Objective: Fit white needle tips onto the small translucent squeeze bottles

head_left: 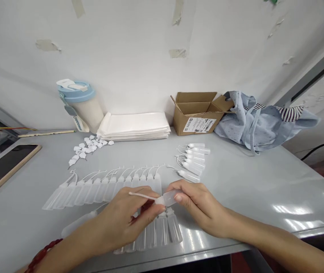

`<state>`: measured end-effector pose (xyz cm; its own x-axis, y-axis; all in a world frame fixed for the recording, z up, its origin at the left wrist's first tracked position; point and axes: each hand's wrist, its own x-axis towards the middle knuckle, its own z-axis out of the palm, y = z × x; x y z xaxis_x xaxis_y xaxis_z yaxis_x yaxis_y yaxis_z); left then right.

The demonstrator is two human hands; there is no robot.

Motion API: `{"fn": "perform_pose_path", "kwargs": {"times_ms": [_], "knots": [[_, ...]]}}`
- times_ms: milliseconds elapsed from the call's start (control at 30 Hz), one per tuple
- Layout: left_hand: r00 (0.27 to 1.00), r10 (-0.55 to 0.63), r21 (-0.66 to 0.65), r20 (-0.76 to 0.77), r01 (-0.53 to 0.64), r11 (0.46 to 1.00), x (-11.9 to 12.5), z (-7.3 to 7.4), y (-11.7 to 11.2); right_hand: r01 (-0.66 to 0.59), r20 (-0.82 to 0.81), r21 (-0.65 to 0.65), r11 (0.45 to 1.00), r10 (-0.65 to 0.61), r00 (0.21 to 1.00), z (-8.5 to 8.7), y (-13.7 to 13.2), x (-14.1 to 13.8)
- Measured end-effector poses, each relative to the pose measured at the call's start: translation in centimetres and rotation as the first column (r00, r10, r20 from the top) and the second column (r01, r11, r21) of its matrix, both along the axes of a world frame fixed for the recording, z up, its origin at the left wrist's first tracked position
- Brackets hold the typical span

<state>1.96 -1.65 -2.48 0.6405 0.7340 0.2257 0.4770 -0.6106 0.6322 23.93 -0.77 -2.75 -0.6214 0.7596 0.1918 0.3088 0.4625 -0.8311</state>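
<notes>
Both hands meet over the near table edge on one small translucent squeeze bottle (168, 198) with a long thin nozzle pointing left. My right hand (196, 206) pinches the bottle's body. My left hand (125, 220) has its fingers closed around the nozzle end. Under and behind the hands lie several more clear bottles, one row (102, 187) across the middle of the table and another row (150, 233) near the front edge. A smaller group of bottles (194, 159) lies further back on the right. A heap of small white caps (86, 148) sits at the back left.
A stack of white bags (135, 127) lies against the wall, with a blue-lidded cup (81, 104) to its left and an open cardboard box (197, 113) to its right. Crumpled blue cloth (258, 121) lies at the right. A phone (4, 167) rests at the far left.
</notes>
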Motion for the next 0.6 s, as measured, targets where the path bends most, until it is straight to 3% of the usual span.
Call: {"fn": "perform_pose_path", "kwargs": {"times_ms": [133,267,333,467,600], "knots": [[0.996,-0.023,0.344,-0.087,0.052,0.938,-0.11,-0.8,0.05,0.005,-0.002,-0.091,0.996,-0.005,1.0,0.22,0.19,-0.04],[0.99,0.002,0.655,-0.14,0.091,0.75,0.0,-0.84,0.04,0.023,-0.024,-0.19,0.981,-0.028,0.999,0.36,0.43,-0.2],[0.988,-0.001,0.717,-0.154,0.113,0.688,0.15,-0.57,0.03,0.021,-0.036,-0.25,0.968,-0.031,0.999,0.38,0.47,-0.25],[0.979,0.004,0.746,-0.203,0.152,0.649,0.39,-0.19,-0.02,0.008,-0.07,-0.42,0.907,-0.042,0.997,0.18,0.49,-0.25],[0.976,0.003,0.767,-0.218,0.169,0.618,0.47,-0.05,-0.06,-0.093,-0.209,-0.68,0.728,-0.07,0.976,-0.51,0.82,-0.16]]}}
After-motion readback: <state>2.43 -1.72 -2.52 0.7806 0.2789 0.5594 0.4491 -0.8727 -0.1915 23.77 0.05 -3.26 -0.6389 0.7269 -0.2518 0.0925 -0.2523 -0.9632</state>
